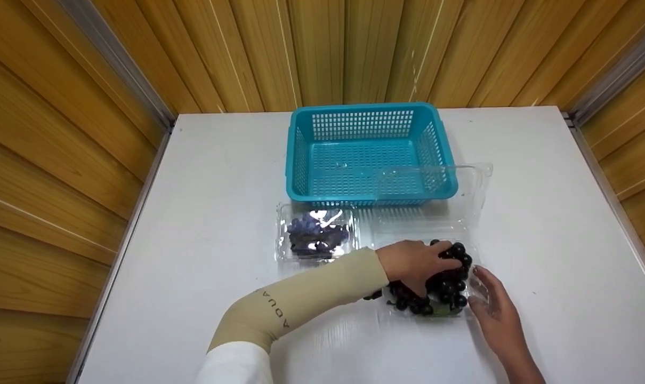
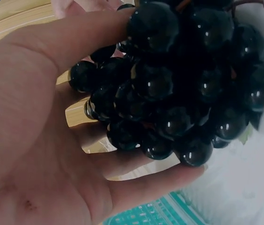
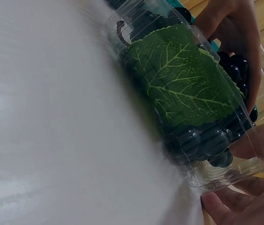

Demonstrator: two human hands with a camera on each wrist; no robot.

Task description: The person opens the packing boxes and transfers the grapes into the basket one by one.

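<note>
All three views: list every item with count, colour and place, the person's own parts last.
basket: one, teal, back of table
closed container: one, clear, before the basket
packed grapes: uncountable, dark purple, inside closed container
open container: one, clear, right of closed one
lid: one, clear, raised behind open container
loose grapes: many, black, in open container
leaf: one, green, open container's near side
table: one, white, beneath everything
wall panels: many, yellow-brown, around table
left hand: one, bare, gripping loose grapes
right hand: one, bare, at open container's right end
sleeve: one, beige, lettered, left arm
</note>
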